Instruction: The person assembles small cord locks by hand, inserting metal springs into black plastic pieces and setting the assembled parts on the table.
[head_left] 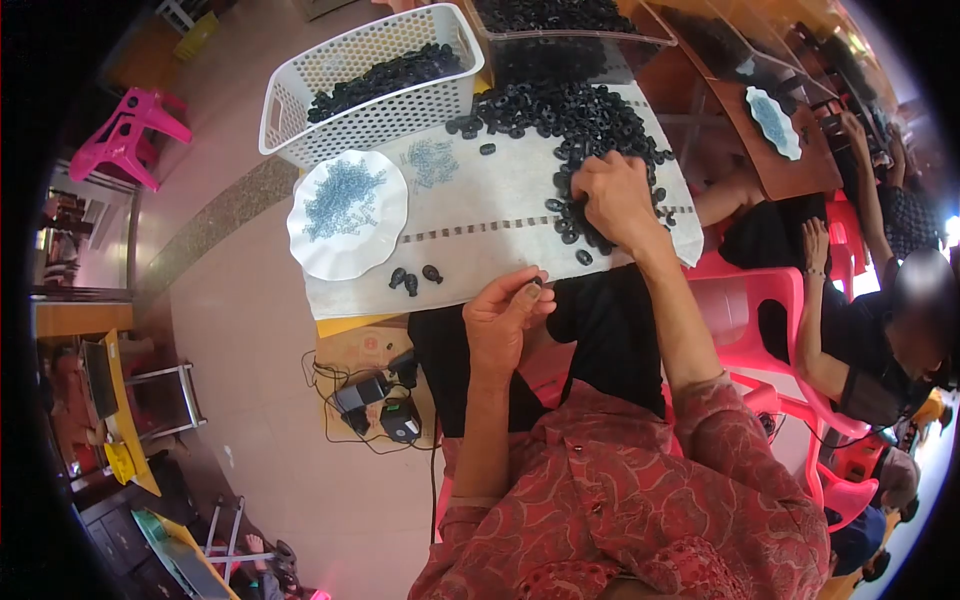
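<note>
My left hand (506, 312) is at the table's near edge, thumb and fingers pinched on a small black plastic piece (536, 283) that shows only in part. My right hand (615, 200) reaches into the heap of small black oval plastic pieces (540, 108), its fingers curled down; what they grip is hidden. Several separate black pieces (411, 284) lie at the front left of the white-covered table (480, 270). A white scalloped plate (376, 248) there holds many tiny clear-bluish pieces, perhaps springs. More of these tiny pieces (432, 163) are scattered beside the plate.
A white perforated basket (370, 45) of black pieces stands at the back left, beside a clear bin (580, 40). Below the table lie black adapters and cables (375, 400). Pink chairs (745, 310) and other people sit to the right; a pink stool (130, 135) stands left.
</note>
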